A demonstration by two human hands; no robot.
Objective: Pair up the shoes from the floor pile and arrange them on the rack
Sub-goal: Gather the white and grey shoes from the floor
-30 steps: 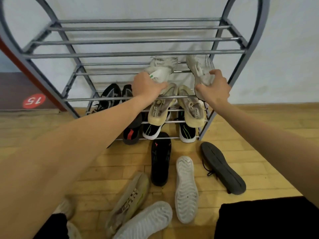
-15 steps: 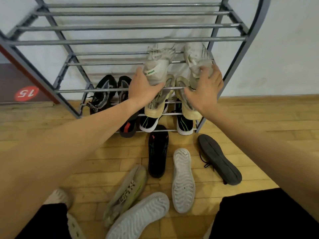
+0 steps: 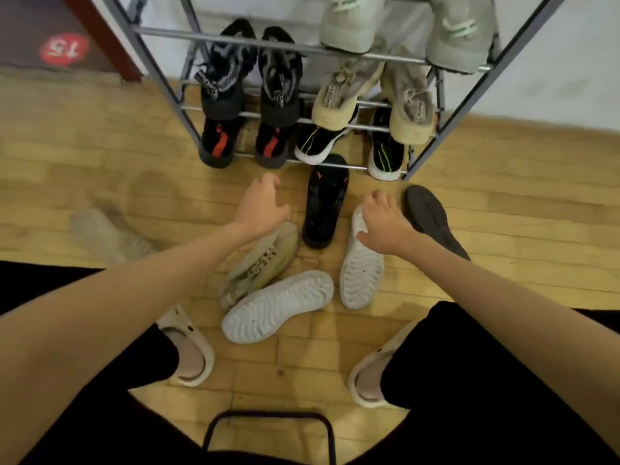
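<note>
Floor pile: I saw an upturned white ribbed-sole shoe (image 3: 360,263) under my right hand (image 3: 385,226), a black slide (image 3: 323,203) between both hands, a beige knit sneaker (image 3: 260,263) beneath my left hand (image 3: 261,206).
Hands: both spread, empty.
Rack: grey metal-tube rack (image 3: 157,75) beyond them.

A grey metal tube shoe rack (image 3: 449,115) stands against the white wall (image 3: 553,62), with pairs of shoes side by side on its tiers. On the wooden plank floor (image 3: 84,156) before it lies a loose pile: a black upturned slipper (image 3: 323,203) nearest the rack, a dark grey upturned shoe (image 3: 432,219) to its right, two white-soled shoes (image 3: 278,305) closer in, and a beige knit sneaker (image 3: 260,265) to their left. Both hands hover over the pile.
</note>
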